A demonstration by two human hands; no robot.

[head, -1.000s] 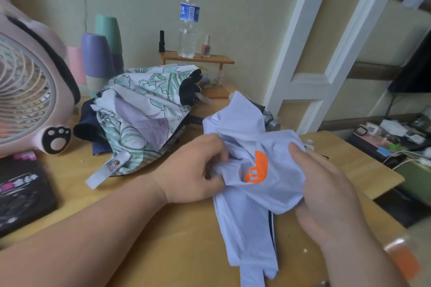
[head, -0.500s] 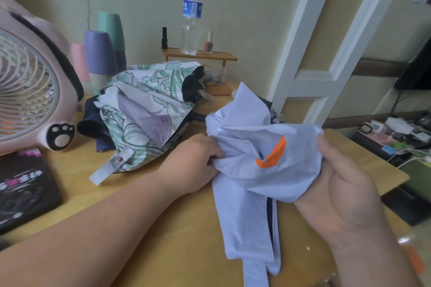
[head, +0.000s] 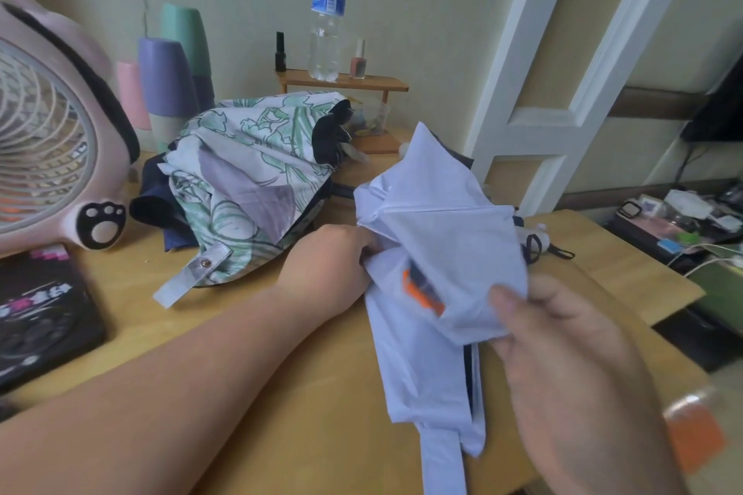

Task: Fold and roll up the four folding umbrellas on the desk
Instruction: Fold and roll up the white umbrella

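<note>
Left hand (head: pixel 329 265) clutching umbrella (head: pixel 426 374) at nine o'clock, right hand (head: pixel 563 354) pinching at four; flap (head: pixel 454 229) newly folded over, rolling pending.

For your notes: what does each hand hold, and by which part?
The pale blue umbrella: left hand grips bunched cloth at its middle, right hand pinches a flap's lower edge.

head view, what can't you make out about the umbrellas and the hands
All in the head view:
- Left hand: fingertips buried in the folds of the pale blue umbrella.
- Orange logo: folded over and blurred, unreadable.
- Navy umbrella: mostly under the floral umbrella, which may hide a fourth.
</note>
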